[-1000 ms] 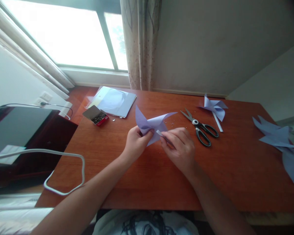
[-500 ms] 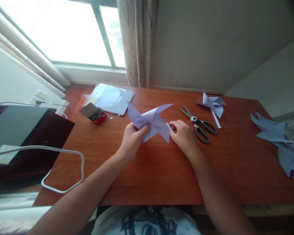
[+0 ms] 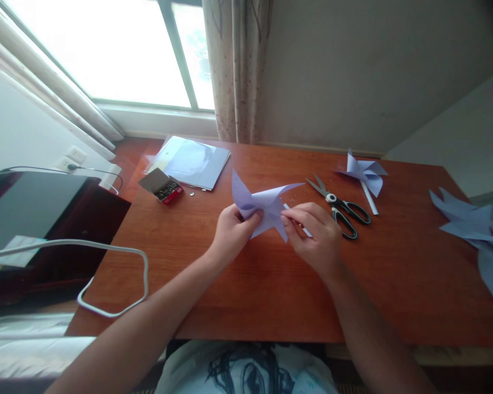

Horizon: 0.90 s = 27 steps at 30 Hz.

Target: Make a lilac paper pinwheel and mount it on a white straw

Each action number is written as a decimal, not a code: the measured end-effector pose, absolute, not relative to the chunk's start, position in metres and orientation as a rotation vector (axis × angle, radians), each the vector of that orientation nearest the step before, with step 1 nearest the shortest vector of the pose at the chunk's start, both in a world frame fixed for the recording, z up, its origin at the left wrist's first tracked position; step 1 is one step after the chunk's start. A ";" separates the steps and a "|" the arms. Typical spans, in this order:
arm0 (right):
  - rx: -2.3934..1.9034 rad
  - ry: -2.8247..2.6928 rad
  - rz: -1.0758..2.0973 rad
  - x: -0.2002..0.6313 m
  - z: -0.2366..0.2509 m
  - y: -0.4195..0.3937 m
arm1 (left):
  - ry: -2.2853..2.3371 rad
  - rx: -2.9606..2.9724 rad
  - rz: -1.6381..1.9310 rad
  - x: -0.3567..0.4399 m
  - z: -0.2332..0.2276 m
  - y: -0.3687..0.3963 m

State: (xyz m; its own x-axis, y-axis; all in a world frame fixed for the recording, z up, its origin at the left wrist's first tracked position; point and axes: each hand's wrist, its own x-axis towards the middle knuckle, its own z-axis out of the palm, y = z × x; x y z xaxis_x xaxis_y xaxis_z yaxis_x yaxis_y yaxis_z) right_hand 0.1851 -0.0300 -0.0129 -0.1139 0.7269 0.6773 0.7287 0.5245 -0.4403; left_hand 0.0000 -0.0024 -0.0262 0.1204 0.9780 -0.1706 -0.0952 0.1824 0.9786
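Note:
My left hand (image 3: 239, 227) grips a pale lilac paper pinwheel (image 3: 267, 201) above the table, its thumb pressed on the pinwheel's middle. At the pinwheel's right blade is my right hand (image 3: 315, 235), thumb and fingertips pinched on the paper edge. A white paper stick (image 3: 307, 232) shows partly under the right hand; the fingers hide its middle. Just right of that hand lie black-handled scissors (image 3: 340, 207), blades apart. Farther back rests a second pinwheel (image 3: 363, 171) fixed to a white stick.
An open red box of small metal pins (image 3: 168, 192) sits at the left, with a loose pin (image 3: 191, 193) beside it. Behind it lies a stack of paper (image 3: 197, 164). Cut paper pieces (image 3: 464, 216) lie at the right edge. A white cable (image 3: 143, 268) loops near my left forearm.
My right hand has let go of the white stick and moved to the pinwheel's right blade. The pinwheel is a little farther right and lower. The view has shifted slightly.

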 end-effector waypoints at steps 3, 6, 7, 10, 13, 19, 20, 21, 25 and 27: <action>-1.317 -1.673 0.175 0.189 -0.013 -0.027 | 1.124 1.054 1.035 0.001 -0.025 -0.004; -1.417 -1.405 0.573 0.200 -0.017 -0.017 | 1.090 0.960 1.002 0.002 -0.020 -0.005; -1.400 -1.359 0.751 0.203 -0.019 -0.014 | 1.054 0.913 0.976 0.002 -0.018 -0.006; -1.244 -1.265 1.221 0.202 -0.022 -0.012 | 0.921 0.796 0.846 0.002 -0.013 -0.008; -1.137 -1.186 1.495 0.194 -0.020 -0.017 | 0.851 0.758 0.735 0.003 -0.010 -0.011; -1.182 -1.280 1.493 0.191 -0.018 -0.022 | 0.792 0.739 0.708 0.003 -0.008 -0.013; -1.188 -1.301 1.459 0.192 -0.018 -0.022 | 0.794 0.739 0.700 0.003 -0.008 -0.013; -1.191 -1.320 1.425 0.193 -0.019 -0.021 | 0.798 0.738 0.689 0.003 -0.008 -0.012; -1.189 -1.383 1.341 0.194 -0.022 -0.021 | 0.792 0.708 0.652 0.003 -0.006 -0.012; -1.175 -1.405 1.342 0.193 -0.022 -0.021 | 0.778 0.694 0.646 0.004 -0.006 -0.012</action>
